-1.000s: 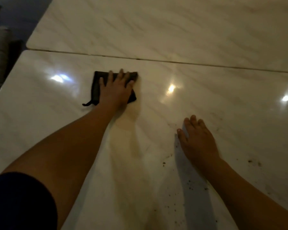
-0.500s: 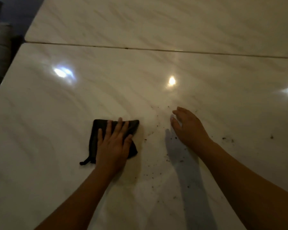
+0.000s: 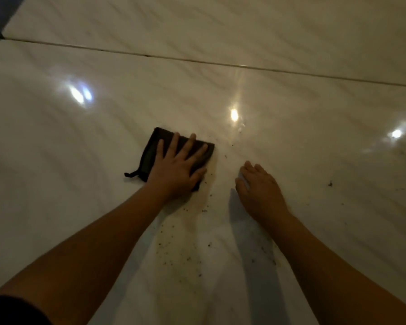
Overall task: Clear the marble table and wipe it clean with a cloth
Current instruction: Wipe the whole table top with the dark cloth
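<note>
Cloth (image 3: 153,151) slid forward under left hand (image 3: 177,170), fingers spread flat; right hand (image 3: 261,191) rests, fingers loose; wiping step; next I'd sweep crumbs (image 3: 161,244) off table (image 3: 80,184).

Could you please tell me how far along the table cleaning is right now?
Clearing looks done: only the dark cloth lies on the visible marble table. In hand: the left hand presses the cloth flat, wiping, while the right hand, beside it, holds nothing. Left: dark crumbs scattered between the forearms and specks farther right.
</note>
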